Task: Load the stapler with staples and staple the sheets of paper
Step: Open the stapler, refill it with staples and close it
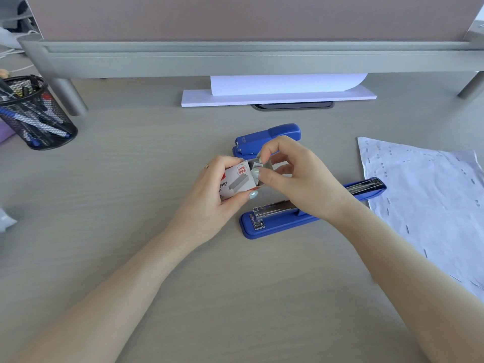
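My left hand grips a small white and red staple box above the middle of the desk. My right hand pinches the grey flap at the box's open end. Just below the hands lies a blue stapler, swung wide open, its metal staple channel bare and its top arm stretched out to the right. A second blue stapler, closed, lies behind the hands. A white sheet of paper dotted with several staples lies at the right.
A stack of white paper lies under a grey monitor stand at the back. A black mesh pen cup stands at the left. The stand's legs reach down to the desk.
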`<state>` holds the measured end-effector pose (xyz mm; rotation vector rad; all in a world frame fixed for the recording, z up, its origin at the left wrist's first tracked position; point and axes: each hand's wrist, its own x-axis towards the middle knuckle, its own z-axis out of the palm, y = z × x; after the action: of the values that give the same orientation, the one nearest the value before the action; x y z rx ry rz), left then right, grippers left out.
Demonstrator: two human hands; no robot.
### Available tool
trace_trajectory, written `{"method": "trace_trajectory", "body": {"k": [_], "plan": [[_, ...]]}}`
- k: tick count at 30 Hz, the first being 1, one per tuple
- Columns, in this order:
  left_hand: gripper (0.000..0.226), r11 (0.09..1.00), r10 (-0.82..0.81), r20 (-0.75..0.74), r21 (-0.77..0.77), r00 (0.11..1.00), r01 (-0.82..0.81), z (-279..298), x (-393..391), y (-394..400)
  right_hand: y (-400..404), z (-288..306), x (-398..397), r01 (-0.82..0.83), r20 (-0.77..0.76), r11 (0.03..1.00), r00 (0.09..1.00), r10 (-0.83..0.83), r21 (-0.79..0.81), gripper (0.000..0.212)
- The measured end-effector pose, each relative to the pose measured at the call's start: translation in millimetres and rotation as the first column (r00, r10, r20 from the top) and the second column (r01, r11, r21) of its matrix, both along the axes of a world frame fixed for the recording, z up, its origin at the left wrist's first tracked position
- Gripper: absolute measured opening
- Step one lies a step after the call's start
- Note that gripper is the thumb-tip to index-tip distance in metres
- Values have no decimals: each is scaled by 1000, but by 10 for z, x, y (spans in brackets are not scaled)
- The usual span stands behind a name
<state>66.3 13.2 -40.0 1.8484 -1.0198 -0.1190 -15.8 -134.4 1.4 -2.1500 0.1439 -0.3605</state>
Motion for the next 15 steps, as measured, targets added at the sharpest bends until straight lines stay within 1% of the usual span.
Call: {"method": "trace_trajectory", "body": {"k": [3, 6, 9, 11, 13, 15], "plan": [[37, 1000, 7, 9, 22, 1000, -7, -14, -7, -1, -37, -15, -4, -4, 11, 995, 1000, 5, -105, 8], [34, 999, 40, 7, 14, 999, -40, -9, -6, -1, -73, -6, -16, -27, 23, 992, 999, 31, -123, 11], [31, 992, 124, 25, 3, 992, -124, 2, 21, -9, -88, -11, -19, -1, 51, 999, 999, 3, -48, 14], [31, 976, 212, 51, 44, 976, -215, -4, 53, -21, -90, -19, -22, 63, 39, 998, 997, -65, 30, 10], [34, 946, 286, 106, 125, 952, -298, -39, 97, -34, -91, -8, -41, 129, 29, 986, 991, -132, 107, 9], [38, 903, 308, 206, 243, 929, -354, -91, 136, -46, -99, 12, -68, 182, 16, 967, 982, -188, 180, 10]]}}
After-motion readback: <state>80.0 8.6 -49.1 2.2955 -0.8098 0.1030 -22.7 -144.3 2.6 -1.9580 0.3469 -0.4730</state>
